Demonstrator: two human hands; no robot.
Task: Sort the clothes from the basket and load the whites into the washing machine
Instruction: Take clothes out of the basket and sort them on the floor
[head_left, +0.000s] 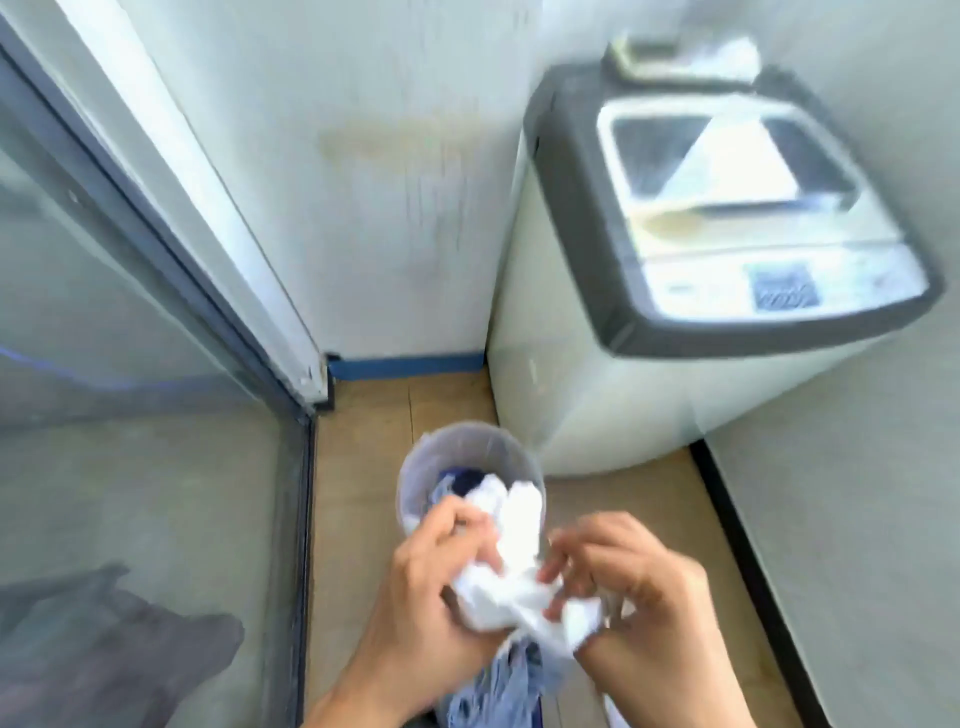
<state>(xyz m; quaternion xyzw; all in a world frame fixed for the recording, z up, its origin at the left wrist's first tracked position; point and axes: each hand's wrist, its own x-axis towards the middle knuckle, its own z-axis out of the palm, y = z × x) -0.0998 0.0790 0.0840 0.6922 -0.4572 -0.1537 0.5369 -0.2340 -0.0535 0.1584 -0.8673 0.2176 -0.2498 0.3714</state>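
Head view, blurred by motion. Both hands work above the basket (470, 480), a round pale tub standing on the wooden floor (639, 514) just in front of the washing machine (675, 270). Left hand (415, 597) has its fingers curled round a bunched white garment (504, 587), holding it from the left. Right hand (628, 587) pinches the same cloth at its right edge with fingertips; how firm that pinch is, can't tell through the blur. Held over the basket, likely so the piece can be checked for colour and anything that falls goes back in.

More whites and a dark blue item (467, 478) sit inside the basket. A blue-grey striped cloth (498, 686) hangs below the hands, close to the person; what carries it is hidden.

Machine is a top loader, lid looks closed, with a white folded thing lying on it. Lid likely needs lifting before loading. Glass door (130, 312) at left.
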